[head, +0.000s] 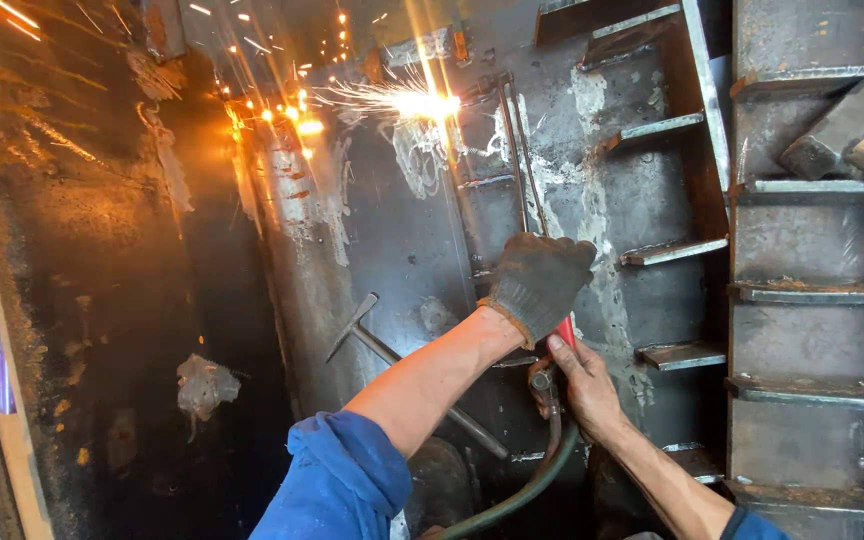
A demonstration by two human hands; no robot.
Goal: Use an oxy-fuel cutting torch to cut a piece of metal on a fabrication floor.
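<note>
Where the long cutting torch (520, 160) runs up the face of the grey steel plate (392, 260), its tip meets the metal high on the plate and throws a bright burst of sparks (407, 100) out to the left of the tip. The torch's twin tubes rise nearly upright from the handle, which sits low against the plate's middle. The left hand (540, 283), in a dark knit glove, is wrapped tight round the upper handle, fingers fully closed on it. The right hand (582, 385), bare, sits just below the left, fingers curled round the red lower grip and valve; a green hose (522, 490) leaves the torch base under it and curves down and left. Both forearms show blue sleeves (337, 480) pushed up. Left of the torch handle, a chipping hammer (382, 345) leans against the plate, head uppermost. Right of the torch, welded steel shelf tabs (672, 250) step down the plate; further right, a rusty block (837, 125) rests tilted on a ledge.
</note>
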